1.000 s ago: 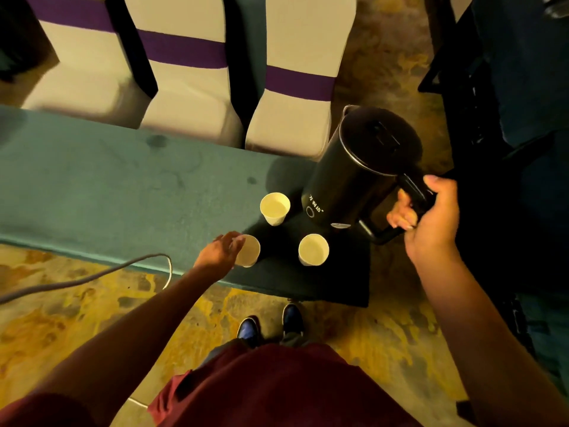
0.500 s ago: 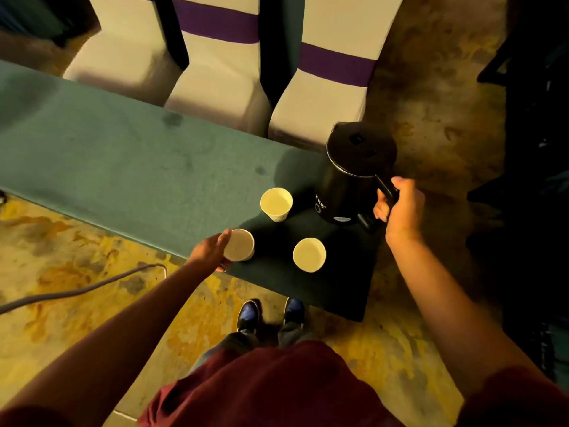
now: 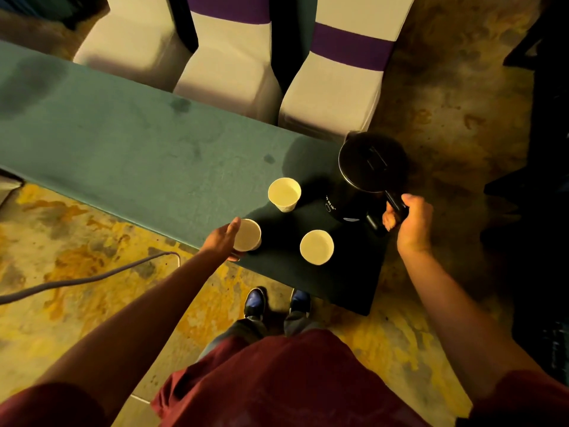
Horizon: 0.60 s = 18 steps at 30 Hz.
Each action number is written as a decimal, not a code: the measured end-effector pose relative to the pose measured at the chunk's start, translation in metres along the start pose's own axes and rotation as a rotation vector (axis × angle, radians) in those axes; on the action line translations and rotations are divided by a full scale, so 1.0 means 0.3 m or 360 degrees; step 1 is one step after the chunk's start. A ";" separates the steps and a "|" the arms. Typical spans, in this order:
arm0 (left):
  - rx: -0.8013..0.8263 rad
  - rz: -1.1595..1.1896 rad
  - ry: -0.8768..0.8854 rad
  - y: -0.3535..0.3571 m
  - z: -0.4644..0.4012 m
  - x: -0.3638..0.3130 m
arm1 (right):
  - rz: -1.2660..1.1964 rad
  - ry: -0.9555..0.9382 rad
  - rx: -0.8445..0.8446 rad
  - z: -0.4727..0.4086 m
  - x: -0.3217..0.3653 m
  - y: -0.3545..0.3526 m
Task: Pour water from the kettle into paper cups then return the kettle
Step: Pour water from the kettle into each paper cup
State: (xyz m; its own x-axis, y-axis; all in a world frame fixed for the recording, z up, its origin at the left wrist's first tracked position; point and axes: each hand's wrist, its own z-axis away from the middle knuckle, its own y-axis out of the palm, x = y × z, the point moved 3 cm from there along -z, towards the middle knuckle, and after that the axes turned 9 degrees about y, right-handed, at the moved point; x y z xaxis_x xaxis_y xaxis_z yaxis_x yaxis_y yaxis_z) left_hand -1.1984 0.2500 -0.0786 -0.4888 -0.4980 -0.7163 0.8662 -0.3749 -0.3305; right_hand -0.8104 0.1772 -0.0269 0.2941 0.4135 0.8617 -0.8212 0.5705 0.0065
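A black kettle (image 3: pixel 366 177) stands upright on the right end of the green table (image 3: pixel 123 155), lid closed. My right hand (image 3: pixel 411 221) is closed around its handle. Three pale paper cups stand to its left: a far cup (image 3: pixel 284 194), a near-right cup (image 3: pixel 317 247) and a near-left cup (image 3: pixel 248 235) at the table's front edge. My left hand (image 3: pixel 223 238) cups the left side of the near-left cup, thumb above its rim. I cannot tell how full the cups are.
Three white chairs with purple bands, such as the right one (image 3: pixel 335 87), stand behind the table. A grey cable (image 3: pixel 92 277) runs over the yellow-stained floor at the left. My shoes (image 3: pixel 277 302) are just under the table's edge. Dark furniture fills the right side.
The kettle has come down from a tilted, raised position to stand upright on the table, my right hand still on its handle. My left hand stays by the near-left cup.
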 end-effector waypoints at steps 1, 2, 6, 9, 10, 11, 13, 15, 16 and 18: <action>-0.0006 0.0007 -0.0008 0.002 -0.001 0.000 | 0.0004 -0.0006 0.0011 0.005 -0.005 -0.006; -0.0010 0.0011 -0.0013 0.003 -0.001 0.001 | 0.0004 -0.0012 0.0021 0.011 -0.007 -0.009; -0.0010 0.0005 -0.0017 0.001 -0.002 -0.002 | 0.0141 -0.0002 0.0010 0.020 -0.003 -0.015; -0.0010 0.0020 -0.0030 -0.007 0.000 0.003 | 0.0351 -0.0047 -0.0072 0.027 0.014 -0.028; -0.0014 0.0036 -0.0028 -0.012 0.001 0.004 | 0.0410 -0.0047 -0.0103 0.037 0.024 -0.029; -0.0020 0.0054 -0.0020 -0.015 0.003 0.007 | 0.0446 -0.0028 -0.0136 0.047 0.032 -0.030; -0.0020 0.0100 -0.0013 -0.021 0.007 0.008 | 0.0542 -0.0070 -0.0229 0.073 0.054 -0.032; 0.0002 0.0151 -0.0016 -0.031 0.010 0.007 | 0.0609 -0.0224 -0.0349 0.110 0.088 -0.030; 0.0024 0.0160 -0.0015 -0.037 0.012 0.004 | 0.0603 -0.0328 -0.0421 0.131 0.109 -0.028; 0.0077 0.0166 0.0011 -0.057 0.011 0.000 | 0.0604 -0.0584 -0.0568 0.179 0.162 -0.011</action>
State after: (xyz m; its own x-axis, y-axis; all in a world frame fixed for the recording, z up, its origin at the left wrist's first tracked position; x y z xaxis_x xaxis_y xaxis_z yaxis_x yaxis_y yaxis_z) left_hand -1.2135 0.2538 -0.0708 -0.3953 -0.5307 -0.7497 0.9062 -0.3586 -0.2240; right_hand -0.8195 0.1571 0.0423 -0.2240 0.3996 0.8889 -0.6032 0.6595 -0.4485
